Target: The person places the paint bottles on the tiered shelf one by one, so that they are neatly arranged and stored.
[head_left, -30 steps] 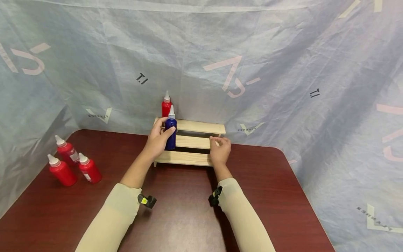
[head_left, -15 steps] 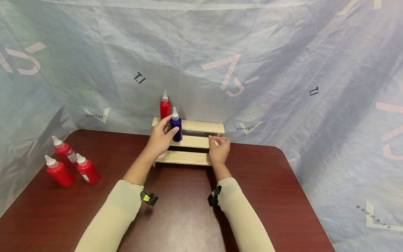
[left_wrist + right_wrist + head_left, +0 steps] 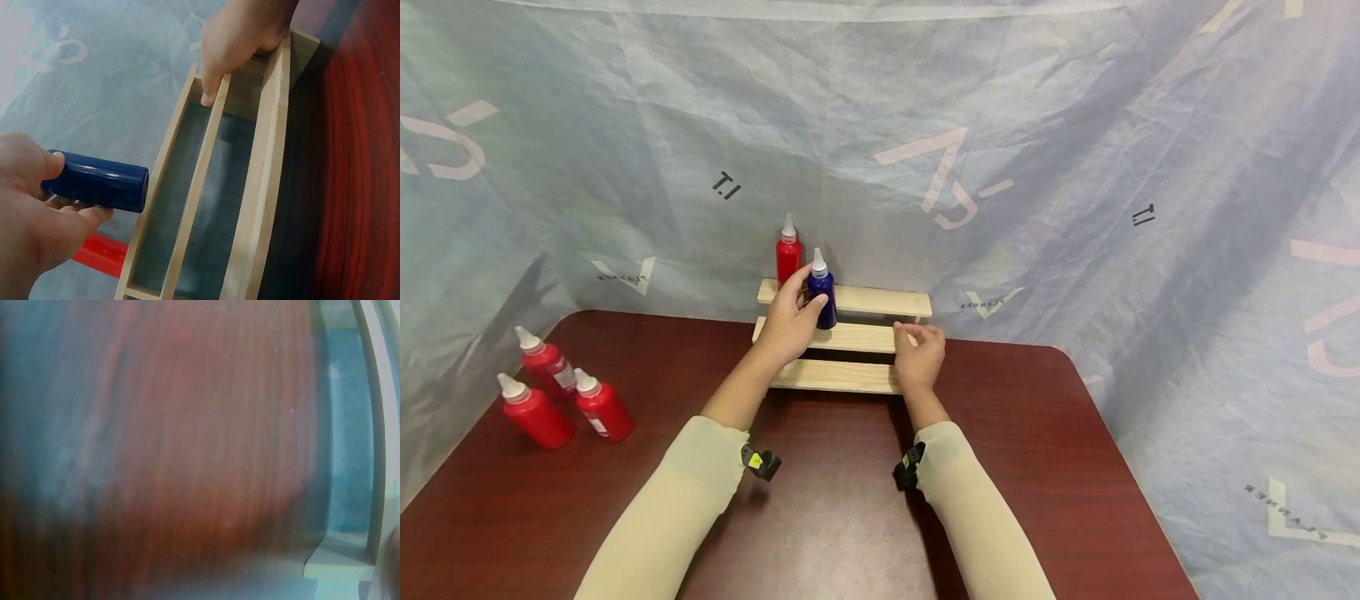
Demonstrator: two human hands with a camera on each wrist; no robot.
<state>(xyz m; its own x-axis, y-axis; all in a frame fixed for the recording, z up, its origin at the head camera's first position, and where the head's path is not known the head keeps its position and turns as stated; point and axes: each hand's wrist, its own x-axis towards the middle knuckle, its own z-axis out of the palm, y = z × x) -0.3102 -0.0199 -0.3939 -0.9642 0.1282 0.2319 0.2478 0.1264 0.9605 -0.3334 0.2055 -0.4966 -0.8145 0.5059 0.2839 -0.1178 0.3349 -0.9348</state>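
Note:
My left hand (image 3: 788, 327) grips a blue squeeze bottle (image 3: 823, 292) with a pointed white nozzle, thumb on one side and fingers on the other. It is upright in front of the top board of a three-tier wooden shelf (image 3: 857, 337). In the left wrist view the blue bottle's base (image 3: 130, 189) shows close to the top board, its nozzle hidden by the hand. My right hand (image 3: 919, 357) holds the shelf's right end at the middle tier, fingers curled over the board. A red squeeze bottle (image 3: 788, 260) stands on the top board's left end.
Several red bottles stand on the left of the dark red table (image 3: 820, 500): one at the back (image 3: 550, 367), one in front (image 3: 537, 417), one to the right (image 3: 604, 410). A grey printed sheet (image 3: 880, 108) hangs behind the table and along its sides.
My left hand has lifted the blue bottle from before the lower tiers up and slightly right, toward the top board. My right hand stays at the shelf's right end.

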